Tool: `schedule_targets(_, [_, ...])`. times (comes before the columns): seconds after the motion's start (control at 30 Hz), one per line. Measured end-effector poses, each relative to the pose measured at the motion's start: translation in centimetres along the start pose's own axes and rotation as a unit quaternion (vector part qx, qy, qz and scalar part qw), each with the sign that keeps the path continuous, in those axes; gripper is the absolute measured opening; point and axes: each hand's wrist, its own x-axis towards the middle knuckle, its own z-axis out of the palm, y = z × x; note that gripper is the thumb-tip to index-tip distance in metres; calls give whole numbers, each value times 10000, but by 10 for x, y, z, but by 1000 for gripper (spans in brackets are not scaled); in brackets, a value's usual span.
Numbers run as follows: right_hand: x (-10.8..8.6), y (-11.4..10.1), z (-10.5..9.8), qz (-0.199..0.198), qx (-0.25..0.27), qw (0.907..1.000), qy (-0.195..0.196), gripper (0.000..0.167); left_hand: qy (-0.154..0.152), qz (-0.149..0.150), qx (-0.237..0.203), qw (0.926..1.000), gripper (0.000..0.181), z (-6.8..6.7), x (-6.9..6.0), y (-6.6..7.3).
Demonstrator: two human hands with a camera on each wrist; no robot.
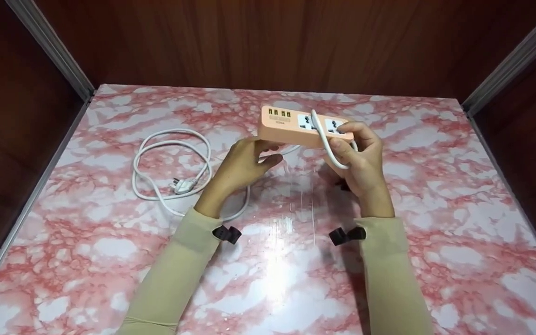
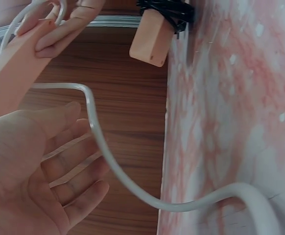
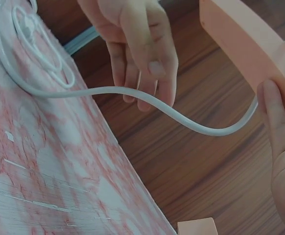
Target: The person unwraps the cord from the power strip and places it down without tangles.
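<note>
My right hand (image 1: 363, 156) grips the right end of a peach power strip (image 1: 291, 135), held up off the table with its sockets and USB ports showing. A white cord (image 1: 328, 144) crosses over its top face. Under the strip's left end is my left hand (image 1: 244, 163), fingers loosely bent and apart. In the left wrist view, the cord (image 2: 113, 164) passes by the fingertips of the left hand (image 2: 44, 171); whether they touch is unclear. The rest of the cord loops on the table at left, where the white plug (image 1: 184, 186) lies.
A second peach block (image 2: 152, 39) with black cable (image 2: 174, 14) wound on it stands on the table behind my right hand, mostly hidden in the head view. The marbled table (image 1: 435, 260) meets dark wood panels (image 1: 268, 46) at the back and sides.
</note>
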Motion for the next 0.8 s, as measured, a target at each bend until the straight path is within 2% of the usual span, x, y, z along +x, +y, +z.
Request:
schedule_targets(0.17, [0,0,2,62,52,10000,-34,20,139,199,-10,9997,30,4,0,-6])
schedule_targets(0.4, [0,-3,3,91,38,9999,-66,21,338,631,293,9970,19,8,2,-9])
schedule_targets(0.6, [-1,-2,1,105,155,9998,-121,21,515,401,117,9978,17,8,3,-10])
schedule_targets(0.8, [-3,-2,1,92,254,9994,-193,21,683,167,34,9975,33,6,5,-10])
